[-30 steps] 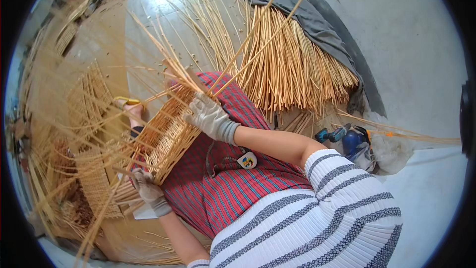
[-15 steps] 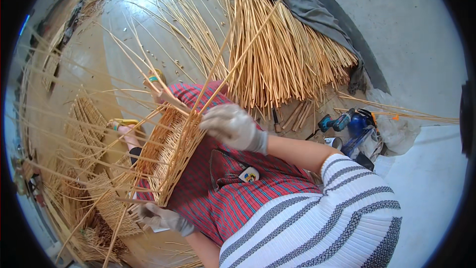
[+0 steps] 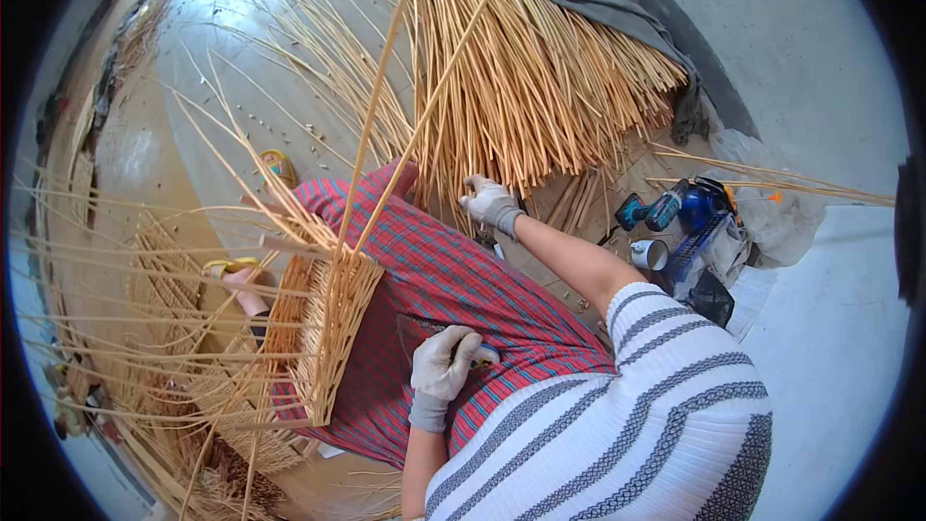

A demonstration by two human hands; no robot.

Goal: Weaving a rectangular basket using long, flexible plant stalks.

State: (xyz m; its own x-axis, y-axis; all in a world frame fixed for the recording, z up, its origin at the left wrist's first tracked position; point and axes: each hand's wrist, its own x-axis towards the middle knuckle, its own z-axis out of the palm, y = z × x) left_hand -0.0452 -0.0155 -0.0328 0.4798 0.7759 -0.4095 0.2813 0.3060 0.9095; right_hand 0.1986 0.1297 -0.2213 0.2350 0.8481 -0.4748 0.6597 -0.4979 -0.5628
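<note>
A half-woven wicker basket (image 3: 340, 328) rests tilted against my lap on the left, long loose rods fanning out from it. My left hand (image 3: 444, 367), in a pale work glove, is over the red checked apron (image 3: 405, 270). Its fingers are curled at a small white rounded object (image 3: 485, 356), mostly covered by the glove. Farther out, my gloved right hand (image 3: 490, 205) reaches to the near ends of a big heap of peeled rods (image 3: 540, 87). Its fingers are apart, and I make out nothing held between them.
To the right lie a teal cordless drill (image 3: 654, 205), a white mug (image 3: 649, 254) and a blue container (image 3: 702, 203). Grey cloth (image 3: 617, 5) covers the heap's far edge. Woven panels (image 3: 169, 270) and long rods crowd the floor at left.
Both hands have left the basket. My right hand has moved outward to the rod heap; my left has come right and up to the small white object on the apron.
</note>
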